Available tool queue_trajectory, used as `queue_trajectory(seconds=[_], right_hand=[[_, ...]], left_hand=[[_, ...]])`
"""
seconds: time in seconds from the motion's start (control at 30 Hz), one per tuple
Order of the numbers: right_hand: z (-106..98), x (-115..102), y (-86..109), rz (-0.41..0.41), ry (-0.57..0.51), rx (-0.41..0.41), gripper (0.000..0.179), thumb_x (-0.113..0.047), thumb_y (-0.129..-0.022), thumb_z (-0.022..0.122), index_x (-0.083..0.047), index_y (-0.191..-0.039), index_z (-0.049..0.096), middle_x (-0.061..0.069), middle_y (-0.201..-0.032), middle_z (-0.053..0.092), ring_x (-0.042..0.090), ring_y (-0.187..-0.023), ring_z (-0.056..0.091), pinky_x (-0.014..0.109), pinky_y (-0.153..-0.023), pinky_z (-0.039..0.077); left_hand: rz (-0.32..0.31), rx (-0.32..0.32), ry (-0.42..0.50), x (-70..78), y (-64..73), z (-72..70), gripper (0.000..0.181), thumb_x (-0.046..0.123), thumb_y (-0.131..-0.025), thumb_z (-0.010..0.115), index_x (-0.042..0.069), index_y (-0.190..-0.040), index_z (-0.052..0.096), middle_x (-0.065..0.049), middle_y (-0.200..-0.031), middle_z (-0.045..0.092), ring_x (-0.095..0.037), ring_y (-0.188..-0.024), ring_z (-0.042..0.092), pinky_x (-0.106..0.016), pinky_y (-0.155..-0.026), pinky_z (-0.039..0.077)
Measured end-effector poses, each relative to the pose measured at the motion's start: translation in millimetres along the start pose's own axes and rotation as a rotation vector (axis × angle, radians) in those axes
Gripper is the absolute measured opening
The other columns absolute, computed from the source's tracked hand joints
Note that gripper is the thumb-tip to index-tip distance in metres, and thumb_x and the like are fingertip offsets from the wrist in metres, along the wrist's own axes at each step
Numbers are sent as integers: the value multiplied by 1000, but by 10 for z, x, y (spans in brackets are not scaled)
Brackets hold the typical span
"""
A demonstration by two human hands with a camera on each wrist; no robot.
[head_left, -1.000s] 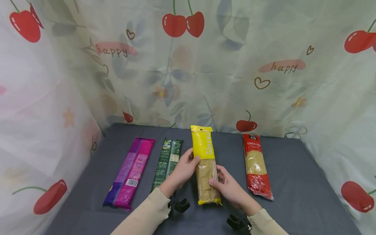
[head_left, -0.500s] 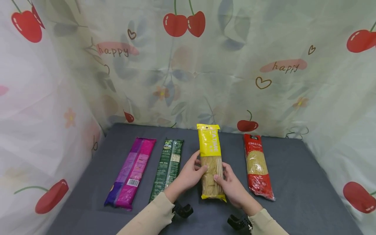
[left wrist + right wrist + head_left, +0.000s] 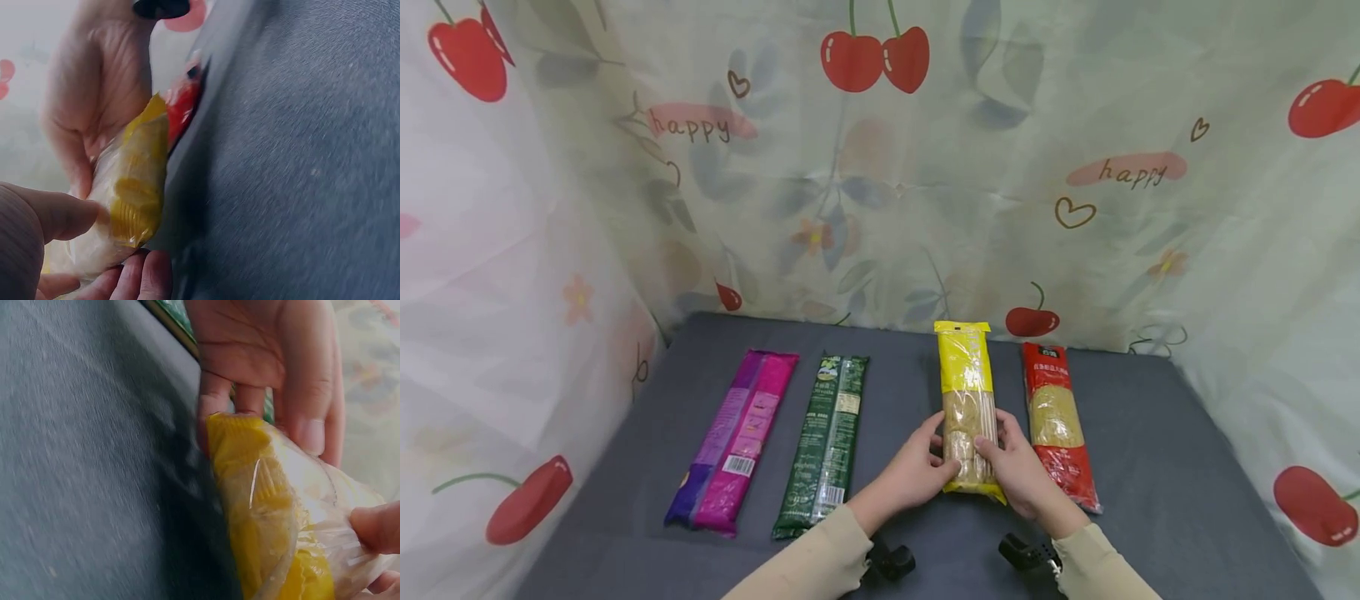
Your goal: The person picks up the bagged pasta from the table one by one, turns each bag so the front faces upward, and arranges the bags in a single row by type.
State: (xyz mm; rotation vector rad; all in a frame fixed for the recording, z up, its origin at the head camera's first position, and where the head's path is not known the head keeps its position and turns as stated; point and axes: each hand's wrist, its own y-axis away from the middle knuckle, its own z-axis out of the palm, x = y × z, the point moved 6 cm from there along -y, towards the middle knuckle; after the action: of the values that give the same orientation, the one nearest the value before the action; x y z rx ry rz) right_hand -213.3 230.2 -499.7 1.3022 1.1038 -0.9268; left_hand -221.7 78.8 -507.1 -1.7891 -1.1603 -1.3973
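Note:
A yellow noodle packet (image 3: 966,358) with a clear lower window is held between both hands, slightly above the dark cloth. My left hand (image 3: 916,473) grips its lower left side, thumb on the front and fingers underneath. On the opposite edge, my right hand (image 3: 1026,479) holds it with the thumb over the window. The left wrist view shows the packet's crimped yellow end (image 3: 134,219) close up, fingers curled below it. Just to the right lies a red noodle packet (image 3: 1052,408), its lower part partly covered by the right hand.
Left of the hands, a green packet (image 3: 823,442) lies on the dark tablecloth (image 3: 1157,467). Further left is a pink and purple packet (image 3: 733,442). A cherry-printed curtain (image 3: 895,183) hangs behind and on both sides.
Both hands have carried the yellow noodle packet to the right, away from the green packet and closer to the red one. The left hand has slid lower on it. The other packets lie unmoved.

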Motion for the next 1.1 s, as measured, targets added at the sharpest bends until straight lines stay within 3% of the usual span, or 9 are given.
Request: queue_trajectory(seconds=[0.27,0.43,0.7,0.87,1.0,1.1], right_hand=[[-206,70,-105,48,27,51,53,-12,-103,45,-12,-147,15,20,-128,35,33,-108,52,42,-85,51],[-267,90,-141,77,33,62,53,-12,-103,45,-11,-147,15,21,-128,36,33,-109,52,42,-85,51],[-319,95,-192,117,68,66,55,-16,-103,49,-10,-148,18,22,-125,37,33,-105,55,44,-83,53],[-381,106,-210,116,223,85,57,-24,-101,54,-6,-146,25,22,-115,47,28,-90,62,40,-74,55],[-410,85,-186,88,391,100,57,-27,-99,57,-1,-142,31,20,-108,55,23,-81,64,37,-67,55],[-409,67,-169,74,458,102,57,-27,-98,58,2,-140,34,19,-105,57,22,-78,63,37,-65,55]], left_hand=[[-31,-8,-56,-35,-27,149,70,22,-91,69,19,-150,32,-7,-133,52,-5,-77,60,-27,-62,51],[-42,6,-96,-40,-49,186,68,23,-90,71,19,-148,37,-5,-134,54,-4,-77,59,-26,-63,50],[-42,37,-232,-6,-79,205,66,33,-89,71,19,-146,41,3,-129,58,-15,-110,53,-36,-88,47],[-23,39,-259,-56,-93,204,63,40,-89,70,20,-143,45,9,-125,57,-14,-111,50,-35,-92,45],[-6,38,-267,-82,-99,203,62,40,-89,70,20,-142,46,9,-126,56,-13,-111,49,-33,-91,45],[-9,43,-293,-78,-107,200,62,39,-89,70,20,-143,47,7,-129,55,-13,-109,49,-33,-90,46]])
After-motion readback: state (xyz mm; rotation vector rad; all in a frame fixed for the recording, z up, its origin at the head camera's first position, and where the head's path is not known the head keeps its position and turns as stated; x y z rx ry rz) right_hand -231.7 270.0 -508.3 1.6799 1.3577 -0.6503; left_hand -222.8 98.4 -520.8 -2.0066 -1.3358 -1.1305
